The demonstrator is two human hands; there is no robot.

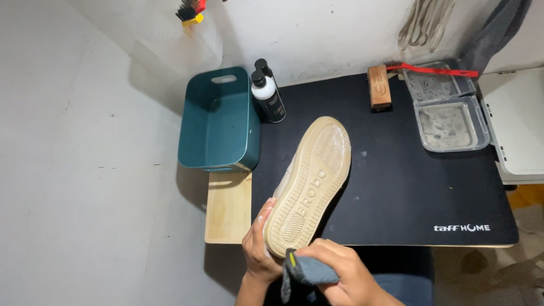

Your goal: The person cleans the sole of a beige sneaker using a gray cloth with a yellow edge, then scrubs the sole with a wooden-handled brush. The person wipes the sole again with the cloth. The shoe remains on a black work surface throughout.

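**Shoe sole-up, cloth at heel**

Left hand (259, 245) clasped round heel end of shoe (309, 184), sole facing up. Right hand (343, 275) clenched on grey cloth (309, 271), touching heel edge from below. Shoe over near edge of black mat (408, 175) on worktop (229, 209); long axis from heel at hands up and right to toe, pointing away. Both hands at heel; toe farthest. Teal bin (218, 122), bottles (269, 93), brush (379, 86), clear trays (450, 122) behind, well apart.

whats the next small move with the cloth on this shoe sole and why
Probably draw the grey cloth up from the heel toward the toe. The right hand presses it at the heel end of the sole, the left hand steadies the shoe sole-up, and whitish smears show near the toe.
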